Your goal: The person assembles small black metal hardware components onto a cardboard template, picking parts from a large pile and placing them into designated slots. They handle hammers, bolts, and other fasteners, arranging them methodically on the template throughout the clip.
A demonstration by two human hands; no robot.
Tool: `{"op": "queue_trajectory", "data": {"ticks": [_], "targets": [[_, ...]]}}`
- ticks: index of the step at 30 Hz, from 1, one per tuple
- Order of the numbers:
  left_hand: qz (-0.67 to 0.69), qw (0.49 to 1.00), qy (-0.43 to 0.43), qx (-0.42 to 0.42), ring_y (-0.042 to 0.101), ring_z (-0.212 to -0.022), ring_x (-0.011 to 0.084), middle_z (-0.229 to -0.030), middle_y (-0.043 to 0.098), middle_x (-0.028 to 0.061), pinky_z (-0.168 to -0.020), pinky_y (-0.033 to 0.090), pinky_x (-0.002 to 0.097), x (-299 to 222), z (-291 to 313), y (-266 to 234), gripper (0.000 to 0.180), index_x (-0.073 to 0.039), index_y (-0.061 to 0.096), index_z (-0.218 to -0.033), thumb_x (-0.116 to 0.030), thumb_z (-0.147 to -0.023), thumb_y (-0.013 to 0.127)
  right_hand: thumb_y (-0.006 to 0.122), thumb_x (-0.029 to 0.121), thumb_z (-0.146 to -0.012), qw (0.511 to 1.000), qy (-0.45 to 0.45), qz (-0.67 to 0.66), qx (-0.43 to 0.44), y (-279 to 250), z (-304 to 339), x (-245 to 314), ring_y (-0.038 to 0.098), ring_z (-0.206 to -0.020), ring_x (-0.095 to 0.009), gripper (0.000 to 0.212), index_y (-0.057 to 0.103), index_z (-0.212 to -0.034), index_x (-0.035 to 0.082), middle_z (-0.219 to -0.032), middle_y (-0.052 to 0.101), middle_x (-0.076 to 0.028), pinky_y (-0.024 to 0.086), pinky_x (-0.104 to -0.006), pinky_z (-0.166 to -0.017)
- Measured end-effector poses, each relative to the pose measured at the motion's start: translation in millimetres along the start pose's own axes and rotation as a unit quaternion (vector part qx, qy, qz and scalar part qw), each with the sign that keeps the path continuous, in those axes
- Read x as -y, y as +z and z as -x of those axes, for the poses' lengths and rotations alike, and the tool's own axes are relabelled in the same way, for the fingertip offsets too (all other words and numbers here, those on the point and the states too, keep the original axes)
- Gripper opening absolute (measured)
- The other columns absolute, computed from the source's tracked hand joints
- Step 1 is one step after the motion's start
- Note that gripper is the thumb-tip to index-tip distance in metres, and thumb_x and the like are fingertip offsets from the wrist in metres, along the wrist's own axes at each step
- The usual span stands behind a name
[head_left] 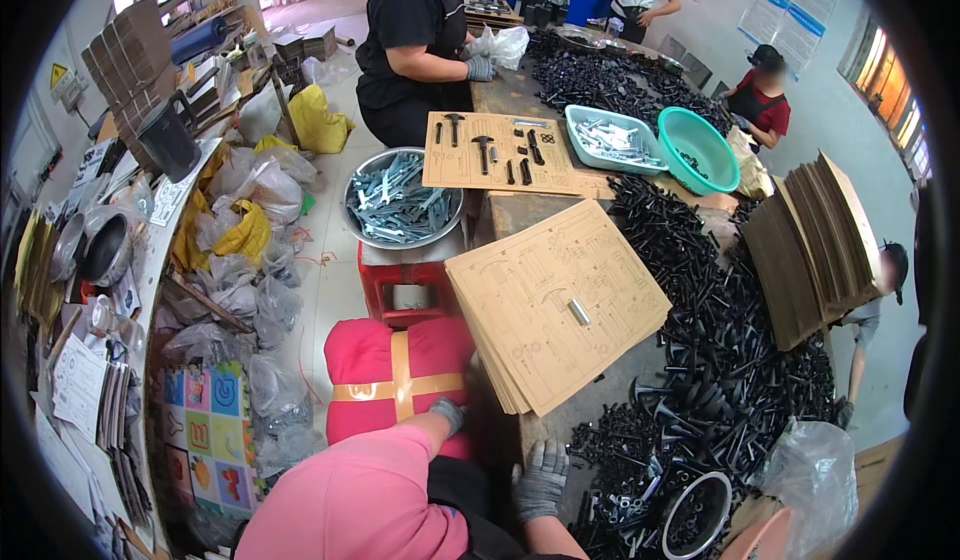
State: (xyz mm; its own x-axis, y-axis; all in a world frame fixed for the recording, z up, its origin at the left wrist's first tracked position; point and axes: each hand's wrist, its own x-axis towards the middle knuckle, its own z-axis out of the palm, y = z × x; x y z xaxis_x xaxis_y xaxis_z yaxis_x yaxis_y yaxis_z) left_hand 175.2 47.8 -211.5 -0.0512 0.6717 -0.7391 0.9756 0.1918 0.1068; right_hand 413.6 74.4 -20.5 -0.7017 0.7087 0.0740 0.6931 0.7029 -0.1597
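My left hand point(449, 415), in a grey glove below a pink sleeve, rests at the near right side of a red cushion-like bundle point(360, 360) bound with tan tape; its fingers are not clear. My right hand point(541, 480), also gloved, lies flat on the near table edge with fingers stretched out and nothing held. Just beyond it is a stack of printed cardboard sheets point(520, 310), with a short silver cylinder point(578, 312) lying on top. Small black parts point(610, 440) are spread to the right of this hand.
A steel bowl of wrenches point(403, 200) sits on a red stool point(405, 282). Further off are a cardboard sheet with tools point(500, 155), a white tray point(615, 140) and a green basin point(698, 150). A co-worker point(415, 50) stands at the table's far left; others work behind and at right.
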Motion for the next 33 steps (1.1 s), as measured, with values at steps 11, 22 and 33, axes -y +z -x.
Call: {"op": "queue_trajectory", "data": {"ticks": [11,22,33], "targets": [[0.042,0.993,0.11,-0.011,0.037,-0.127,0.0282,-0.144,0.026,0.0103,-0.1,0.035,0.0384,103.1,110.8,-18.0,0.075,-0.02,0.029,-0.139,-0.028,-0.073,0.064,0.067,0.023,-0.067,0.999,0.012,-0.042,0.006,-6.6,-0.1,1.0,0.037,-0.118,-0.038,0.067,0.037,-0.123,0.0,-0.123,0.04,-0.02,0.029,-0.0499,-0.1],[0.052,0.958,-0.226,0.168,0.039,-0.124,0.0302,-0.142,0.029,0.0102,-0.097,0.037,0.0467,202.1,48.4,-79.7,0.09,-0.023,0.023,-0.14,-0.042,-0.067,0.071,0.061,0.023,-0.073,0.998,0.012,-0.003,-0.068,-0.4,-7.4,-6.8,0.051,-0.099,-0.035,0.045,0.049,-0.112,0.002,-0.108,0.052,-0.018,0.042,-0.0454,-0.084],[-0.025,0.994,0.003,0.102,0.05,-0.108,0.0318,-0.123,0.045,0.0122,-0.087,0.042,0.045,252.6,-16.2,-116.8,0.066,-0.019,0.04,-0.125,-0.036,-0.069,0.068,0.063,0.02,-0.071,0.998,0.065,-0.01,0.016,-8.3,41.2,1.3,0.044,-0.111,-0.036,0.053,0.048,-0.12,0.006,-0.12,0.048,-0.016,0.038,-0.046,-0.093]]}}
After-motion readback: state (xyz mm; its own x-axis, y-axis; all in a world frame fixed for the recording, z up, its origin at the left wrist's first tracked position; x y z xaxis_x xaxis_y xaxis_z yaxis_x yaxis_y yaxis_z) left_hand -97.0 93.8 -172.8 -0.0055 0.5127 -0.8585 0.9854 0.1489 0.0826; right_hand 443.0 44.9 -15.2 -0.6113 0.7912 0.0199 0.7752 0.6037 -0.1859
